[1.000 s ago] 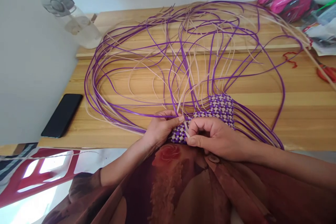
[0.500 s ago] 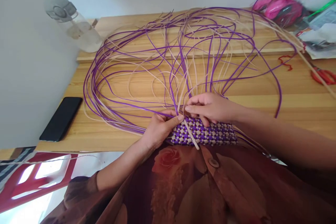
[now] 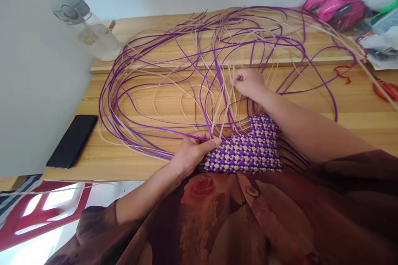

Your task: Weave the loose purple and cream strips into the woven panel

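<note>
A purple and beige woven piece lies at the table's front edge, against my clothing, with long purple and beige strands fanning out behind and to the left. My left hand pinches the piece's upper left corner, thumb on top, where strands come out. Farther back, above the strands, my right hand is closed, its fingertips pinched on a beige strand that runs down toward my left thumb. The weave stands taller at its right end.
A black phone lies at the table's left edge, and a clear bottle stands behind it. Red-handled scissors, a red thread and a pink bundle in plastic are at the right. A raised wooden ledge crosses the back.
My right hand has moved up and away from the weave, and the beige strand end that lay across the weave is no longer there. My left hand stays at the corner.
</note>
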`<act>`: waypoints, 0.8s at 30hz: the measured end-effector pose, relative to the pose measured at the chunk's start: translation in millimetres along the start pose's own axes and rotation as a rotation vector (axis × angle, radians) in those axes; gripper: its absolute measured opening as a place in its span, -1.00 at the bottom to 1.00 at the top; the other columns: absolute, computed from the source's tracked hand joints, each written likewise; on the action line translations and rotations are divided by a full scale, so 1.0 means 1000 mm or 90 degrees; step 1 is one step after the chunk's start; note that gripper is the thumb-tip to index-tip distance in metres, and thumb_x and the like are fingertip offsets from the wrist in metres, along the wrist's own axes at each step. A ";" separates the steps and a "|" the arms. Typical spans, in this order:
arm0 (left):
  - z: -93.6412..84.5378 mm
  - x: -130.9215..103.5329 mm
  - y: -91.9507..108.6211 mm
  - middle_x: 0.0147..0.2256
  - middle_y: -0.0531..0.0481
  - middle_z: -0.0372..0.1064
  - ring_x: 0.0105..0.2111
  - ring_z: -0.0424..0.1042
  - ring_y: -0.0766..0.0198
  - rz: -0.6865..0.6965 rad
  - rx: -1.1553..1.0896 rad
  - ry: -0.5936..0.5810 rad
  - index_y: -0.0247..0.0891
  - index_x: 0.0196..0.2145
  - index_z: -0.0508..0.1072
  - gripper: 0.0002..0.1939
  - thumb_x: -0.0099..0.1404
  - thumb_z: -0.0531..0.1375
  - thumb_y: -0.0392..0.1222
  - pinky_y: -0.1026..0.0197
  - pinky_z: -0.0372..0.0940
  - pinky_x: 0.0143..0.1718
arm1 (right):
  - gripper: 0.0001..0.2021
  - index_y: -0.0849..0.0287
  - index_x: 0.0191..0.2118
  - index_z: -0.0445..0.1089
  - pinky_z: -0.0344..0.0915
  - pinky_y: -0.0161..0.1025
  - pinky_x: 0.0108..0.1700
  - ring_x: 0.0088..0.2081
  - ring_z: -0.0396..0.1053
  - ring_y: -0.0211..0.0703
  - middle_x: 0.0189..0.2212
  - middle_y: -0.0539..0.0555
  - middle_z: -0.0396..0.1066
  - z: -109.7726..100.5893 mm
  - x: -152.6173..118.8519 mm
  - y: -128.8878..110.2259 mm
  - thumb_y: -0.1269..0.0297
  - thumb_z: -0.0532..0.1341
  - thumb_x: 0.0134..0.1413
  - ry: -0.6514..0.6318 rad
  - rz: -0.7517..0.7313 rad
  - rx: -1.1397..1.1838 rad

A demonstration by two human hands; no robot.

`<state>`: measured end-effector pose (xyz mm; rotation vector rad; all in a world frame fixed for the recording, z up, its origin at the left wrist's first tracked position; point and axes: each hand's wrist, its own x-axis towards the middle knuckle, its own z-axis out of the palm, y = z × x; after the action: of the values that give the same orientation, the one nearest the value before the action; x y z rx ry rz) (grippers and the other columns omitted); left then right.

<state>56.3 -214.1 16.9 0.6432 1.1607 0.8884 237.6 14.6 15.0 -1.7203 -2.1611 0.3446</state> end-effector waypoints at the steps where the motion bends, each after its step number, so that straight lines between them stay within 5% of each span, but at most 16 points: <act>1: -0.003 -0.001 0.001 -0.54 0.09 0.33 -0.56 0.23 0.47 -0.009 0.019 -0.024 -0.33 -0.41 0.45 -0.72 0.06 0.39 -0.08 0.36 0.07 -0.52 | -0.75 0.18 -0.58 0.31 0.04 -0.22 -0.40 -0.49 0.21 -0.19 -0.59 0.04 0.29 -0.002 -0.002 0.001 0.23 0.24 0.05 -0.020 -0.033 -0.043; 5: -0.016 -0.003 0.004 -0.32 -0.01 0.46 -0.37 0.41 0.34 -0.019 0.029 -0.094 -0.26 -0.15 0.43 -0.56 0.01 0.43 -0.21 0.29 0.26 -0.32 | -0.59 0.19 -0.62 0.28 -0.05 -0.21 -0.43 -0.57 0.13 -0.23 -0.66 0.05 0.21 -0.028 -0.039 -0.015 0.07 0.14 0.17 -0.047 -0.156 -0.130; 9: -0.019 -0.002 0.007 -0.36 0.02 0.46 -0.40 0.41 0.34 0.040 0.057 -0.056 -0.25 -0.08 0.37 -0.46 -0.02 0.43 -0.25 0.28 0.28 -0.33 | -0.70 0.20 -0.46 0.42 0.01 -0.28 -0.44 -0.56 0.19 -0.32 -0.61 -0.02 0.32 -0.054 -0.089 -0.043 0.12 0.16 0.19 -0.194 -0.304 0.090; 12: -0.016 -0.002 0.007 -0.40 0.03 0.45 -0.46 0.39 0.35 0.074 0.094 -0.033 -0.26 -0.06 0.37 -0.47 0.00 0.42 -0.23 0.29 0.24 -0.40 | -0.84 0.17 -0.32 0.49 0.10 -0.34 -0.37 -0.46 0.30 -0.33 -0.46 -0.02 0.44 -0.055 -0.119 -0.059 0.24 0.19 0.17 -0.285 -0.410 0.218; 15: -0.013 -0.003 0.007 -0.41 0.03 0.45 -0.45 0.40 0.33 0.108 0.107 -0.028 -0.28 -0.06 0.37 -0.46 -0.01 0.42 -0.26 0.30 0.23 -0.40 | -0.87 0.19 -0.25 0.47 0.12 -0.34 -0.33 -0.40 0.31 -0.30 -0.41 0.01 0.44 -0.044 -0.137 -0.070 0.28 0.21 0.16 -0.278 -0.449 0.228; 19: -0.012 -0.005 0.006 -0.43 0.08 0.42 -0.42 0.39 0.34 0.135 0.089 -0.013 -0.28 -0.08 0.39 -0.44 -0.06 0.43 -0.30 0.31 0.22 -0.37 | -0.91 0.20 -0.33 0.43 0.12 -0.32 -0.35 -0.42 0.31 -0.29 -0.46 0.00 0.42 -0.027 -0.146 -0.077 0.31 0.21 0.11 -0.249 -0.396 0.230; 24: -0.009 -0.003 0.002 -0.49 0.10 0.35 -0.56 0.27 0.46 0.005 -0.058 -0.010 -0.32 -0.34 0.43 -0.67 -0.03 0.43 -0.20 0.36 0.12 -0.51 | -0.87 0.18 -0.42 0.38 0.08 -0.35 -0.50 -0.57 0.21 -0.34 -0.60 -0.07 0.31 -0.017 -0.128 -0.059 0.23 0.20 0.02 -0.180 -0.093 0.355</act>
<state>47.2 -216.2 17.6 0.5796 1.0980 0.9354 217.5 -123.5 38.0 -1.2503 -2.0825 1.0865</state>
